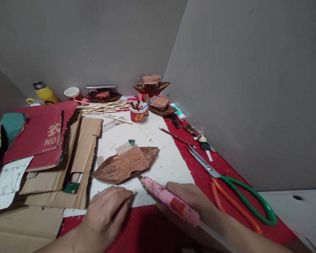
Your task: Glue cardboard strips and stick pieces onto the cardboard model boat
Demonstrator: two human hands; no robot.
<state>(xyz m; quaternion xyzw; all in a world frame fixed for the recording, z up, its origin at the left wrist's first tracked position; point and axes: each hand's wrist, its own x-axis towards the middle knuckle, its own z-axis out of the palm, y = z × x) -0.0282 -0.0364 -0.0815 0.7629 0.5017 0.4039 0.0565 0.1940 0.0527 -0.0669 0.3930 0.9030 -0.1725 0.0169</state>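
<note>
A brown cardboard boat model lies on a white sheet in the middle of the table. My right hand is wrapped round a pink glue gun, whose nozzle touches the near edge of the boat's roof. My left hand rests on the table just left of the gun, fingers pinched on a small pale stick piece.
Cardboard sheets and a red box flap pile up at the left. Large scissors with green and orange handles lie at the right. A red paper cup, bamboo sticks, other boat models, a yellow bottle stand behind. Grey walls close in.
</note>
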